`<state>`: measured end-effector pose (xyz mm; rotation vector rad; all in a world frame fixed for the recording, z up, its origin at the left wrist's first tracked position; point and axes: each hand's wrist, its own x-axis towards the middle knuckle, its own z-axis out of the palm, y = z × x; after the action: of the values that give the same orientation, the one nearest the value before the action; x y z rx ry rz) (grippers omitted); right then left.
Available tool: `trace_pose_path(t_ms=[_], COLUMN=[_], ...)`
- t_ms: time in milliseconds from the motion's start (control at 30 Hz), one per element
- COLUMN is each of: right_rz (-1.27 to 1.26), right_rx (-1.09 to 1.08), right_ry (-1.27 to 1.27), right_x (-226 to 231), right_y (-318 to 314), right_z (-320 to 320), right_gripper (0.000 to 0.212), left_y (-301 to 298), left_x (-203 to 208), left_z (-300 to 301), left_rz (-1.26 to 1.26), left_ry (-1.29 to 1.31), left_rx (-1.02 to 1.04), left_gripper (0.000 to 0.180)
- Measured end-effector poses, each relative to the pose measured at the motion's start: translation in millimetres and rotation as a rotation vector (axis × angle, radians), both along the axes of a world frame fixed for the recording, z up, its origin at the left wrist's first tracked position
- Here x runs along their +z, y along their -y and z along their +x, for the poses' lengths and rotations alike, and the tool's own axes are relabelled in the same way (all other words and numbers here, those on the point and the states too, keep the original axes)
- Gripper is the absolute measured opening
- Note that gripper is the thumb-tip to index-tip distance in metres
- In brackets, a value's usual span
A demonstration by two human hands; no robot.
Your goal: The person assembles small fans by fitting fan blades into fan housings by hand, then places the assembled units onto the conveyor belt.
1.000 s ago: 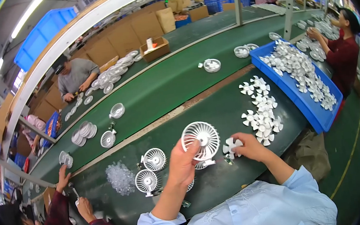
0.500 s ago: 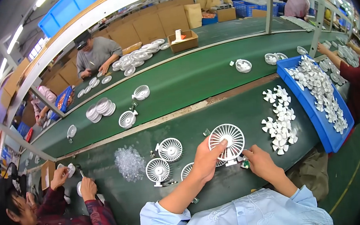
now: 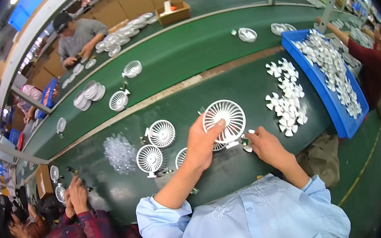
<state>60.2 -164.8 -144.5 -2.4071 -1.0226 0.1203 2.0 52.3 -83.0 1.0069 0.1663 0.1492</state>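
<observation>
Fan cage (image 3: pixel 232 118) sits pinched in the left hand (image 3: pixel 201 142); the right hand (image 3: pixel 264 147) apparently pinches a blade (image 3: pixel 248 148).

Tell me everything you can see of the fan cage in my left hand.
The fan cage is round, white and plastic-looking, with thin ribs running from a central hub to a smooth rim. A small white stub sticks out at its lower edge. Your left hand holds it tilted above the green table, thumb across the ribs near the hub. I can't tell whether your right hand, near the stub, touches it.
</observation>
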Motion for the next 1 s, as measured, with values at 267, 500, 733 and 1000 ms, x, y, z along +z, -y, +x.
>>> trace_pose_path(t_ms=[267,500,733,1000], right_rz=[-0.137,0.413,0.351,0.436], right_rx=[-0.073,-0.021,0.020,-0.007], right_ry=[0.010,0.326,0.373,0.304], right_x=[2.7,81.8,77.0,65.5], right_y=[13.5,-12.0,-50.5,-56.4], right_z=[12.8,1.9,-2.8,-8.8], right_gripper=[0.035,0.042,0.042,0.046], left_y=[-0.7,3.5,23.1,16.5], left_x=[1.0,-2.2,-6.2,-19.3], left_z=[1.5,-0.3,-5.5,0.7], left_rz=[-0.084,0.008,0.123,0.247], left_ry=[-0.074,-0.110,0.061,0.067], left_rx=[-0.058,-0.063,0.007,0.044], left_gripper=[0.030,0.037,0.027,0.027])
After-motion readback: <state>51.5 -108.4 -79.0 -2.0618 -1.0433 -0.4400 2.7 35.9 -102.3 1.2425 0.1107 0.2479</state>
